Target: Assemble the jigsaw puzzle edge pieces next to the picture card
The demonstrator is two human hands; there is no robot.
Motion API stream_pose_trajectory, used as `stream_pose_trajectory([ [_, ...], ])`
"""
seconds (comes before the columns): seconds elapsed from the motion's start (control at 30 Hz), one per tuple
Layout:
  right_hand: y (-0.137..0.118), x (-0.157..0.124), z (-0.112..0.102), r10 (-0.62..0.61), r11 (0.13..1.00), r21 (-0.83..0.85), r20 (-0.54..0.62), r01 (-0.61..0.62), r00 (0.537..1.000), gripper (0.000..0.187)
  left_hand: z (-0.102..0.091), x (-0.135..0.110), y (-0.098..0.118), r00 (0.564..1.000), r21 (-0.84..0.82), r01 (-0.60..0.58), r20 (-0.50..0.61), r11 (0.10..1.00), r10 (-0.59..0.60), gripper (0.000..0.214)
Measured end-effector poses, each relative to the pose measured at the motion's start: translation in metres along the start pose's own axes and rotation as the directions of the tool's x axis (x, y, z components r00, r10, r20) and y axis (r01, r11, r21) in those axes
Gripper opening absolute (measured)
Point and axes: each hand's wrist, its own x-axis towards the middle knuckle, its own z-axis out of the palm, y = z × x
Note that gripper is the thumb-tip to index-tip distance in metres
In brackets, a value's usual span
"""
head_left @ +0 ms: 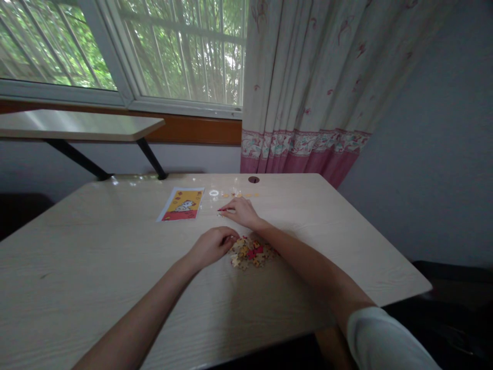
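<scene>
A heap of small jigsaw pieces, red, yellow and cream, lies in the middle of the pale wooden table. My left hand rests curled at the heap's left edge, fingertips pinched together against the pieces. My right hand reaches farther out and presses a red piece onto the table with its fingertips. A row of several yellow pieces sits just beyond it. The picture card, yellow and red with a white cat, lies flat to the left.
A round cable hole is at the table's far edge. A second tabletop on black legs stands under the window. A floral curtain hangs at the back right. The table's right corner ends near a dark seat.
</scene>
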Motion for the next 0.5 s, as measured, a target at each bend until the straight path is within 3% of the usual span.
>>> stream_pose_trajectory([
  [0.5, -0.0010, -0.0097, -0.0016, -0.045, 0.999, 0.032, 0.009, 0.044, 0.999, 0.022, -0.0006, 0.0003, 0.0016, 1.000, 0.036, 0.015, 0.004, 0.999, -0.016, 0.026],
])
